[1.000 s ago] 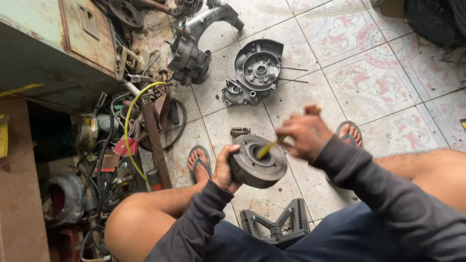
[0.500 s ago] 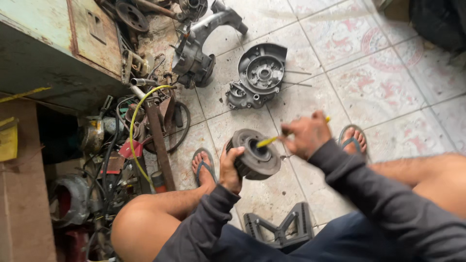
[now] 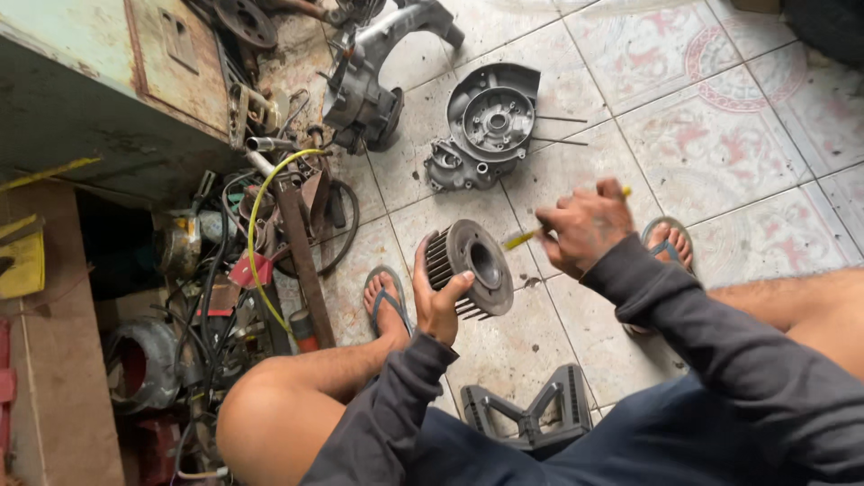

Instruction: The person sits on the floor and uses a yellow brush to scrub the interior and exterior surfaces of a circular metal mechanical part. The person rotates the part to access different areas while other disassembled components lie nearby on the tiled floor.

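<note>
I see the left hand [image 3: 438, 301] clamped on a round finned metal drum [image 3: 468, 268], thumb lying over the toothed rim and fingers behind it, so the grip is closed around the part's near edge. The drum is held up off the tiled floor [image 3: 720, 117], between the knees, tilted so its open face and centre hole look up and to the right; its short axis runs that way, towards the other hand. The right hand [image 3: 583, 225] is closed in a fist on a thin yellow-handled tool [image 3: 520, 238], whose long axis lies nearly level, its tip pointing left at the drum's face and just short of it, as far as I can tell. A bit of yellow also sticks out past the knuckles.

Below both hands, sandalled feet rest on the floor, and a dark plastic stool [image 3: 531, 414] sits under the person. Further out, a grey engine cover [image 3: 486, 121] lies face up on the tiles, with a larger engine casing [image 3: 369, 81] beside it. To the left, a yellow hose [image 3: 256, 234] loops over a heap of oily parts by a green cabinet [image 3: 99, 81].
</note>
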